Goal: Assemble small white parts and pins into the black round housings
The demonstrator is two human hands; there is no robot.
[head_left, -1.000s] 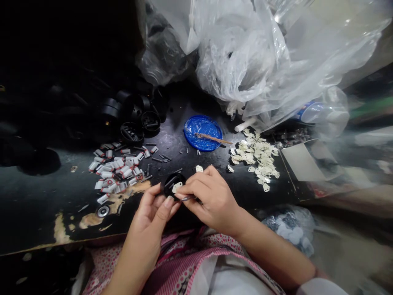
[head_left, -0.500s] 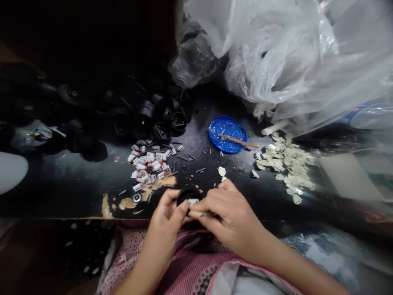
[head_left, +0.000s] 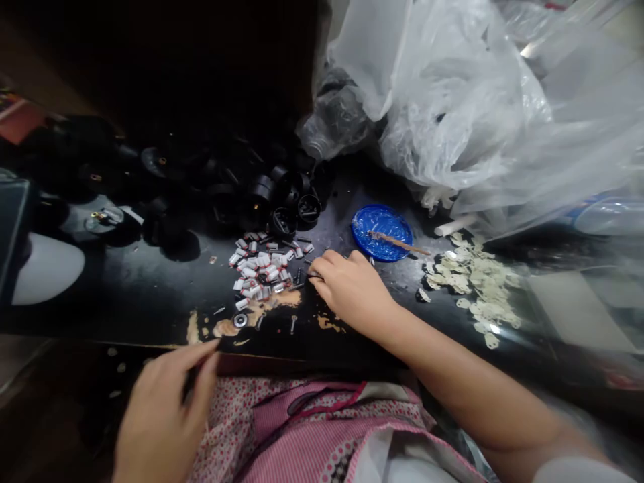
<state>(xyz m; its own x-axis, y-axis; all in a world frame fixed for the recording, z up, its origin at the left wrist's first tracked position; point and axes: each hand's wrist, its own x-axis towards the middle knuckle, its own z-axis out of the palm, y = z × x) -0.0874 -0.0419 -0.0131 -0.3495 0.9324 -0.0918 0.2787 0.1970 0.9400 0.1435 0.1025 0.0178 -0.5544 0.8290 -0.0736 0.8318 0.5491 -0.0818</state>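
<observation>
My right hand [head_left: 349, 285] is over the middle of the table, fingers bent and drawn together beside a pile of small white cylinders with red ends [head_left: 261, 272]. Something thin and dark shows at its fingertips, too small to make out. Thin springs [head_left: 298, 276] lie right by those fingertips. My left hand [head_left: 168, 402] is low at the left, in front of the table edge and smeared by motion. Its thumb and forefinger point toward the table; whether anything is between them is hidden. A small metal ring [head_left: 241, 320] and a screw [head_left: 293, 325] lie near the edge.
Black round housings [head_left: 284, 218] crowd the back left. A blue lid [head_left: 382, 235] with a brown stick on it sits in the middle. Flat cream-coloured pieces [head_left: 475, 285] are heaped at the right. Clear plastic bags [head_left: 463, 114] bulge over the back right.
My hands were together on a black round part with a white piece in it. They have parted: the left went down and left, the right up to the pile. The black part no longer shows.
</observation>
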